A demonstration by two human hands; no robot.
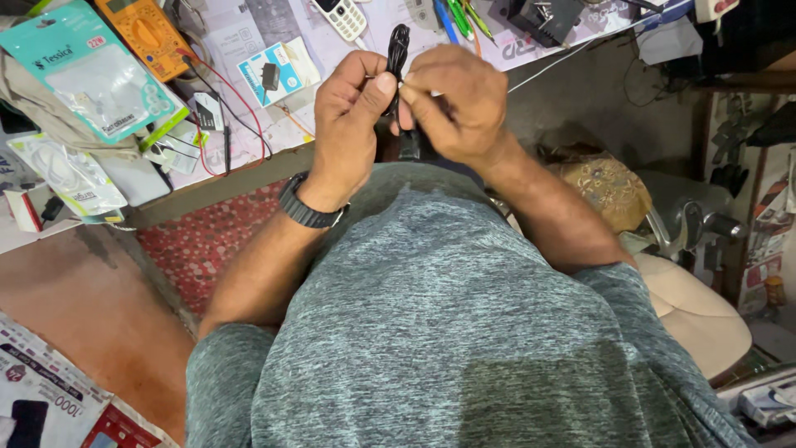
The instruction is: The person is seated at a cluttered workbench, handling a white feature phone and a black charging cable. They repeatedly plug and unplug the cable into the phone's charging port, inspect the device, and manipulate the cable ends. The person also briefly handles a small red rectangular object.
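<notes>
Both hands are up in front of the chest, over the near edge of the desk [249, 178]. The left hand [352, 108] has its thumb and fingers pinched shut on a black cable [399, 51], bundled into a narrow loop that sticks up above the fingers. The right hand [458, 101] is also closed on the same cable, fingers curled, thumb tip pressed against the bundle just beside the left thumb. The two hands touch at the thumbs. The lower part of the cable is hidden behind the hands, so I can't tell how long it is. There is a black wristwatch [308, 207] on the left wrist, and a grey shirt [448, 332] fills the near part of the view.

On the desk, far left: an orange multimeter [145, 33] with red and black leads [249, 116] running near-right from it. A teal blister package [91, 70] lies left of the multimeter. A small blue-white box [274, 75] sits just left of the left hand. A white keypad phone [342, 17] is at the far edge, above the hands. Green and blue pens [456, 17] lie far right of the phone. A red patterned mat [207, 241] lies on the floor under the left forearm. A beige chair seat [692, 311] is at right.
</notes>
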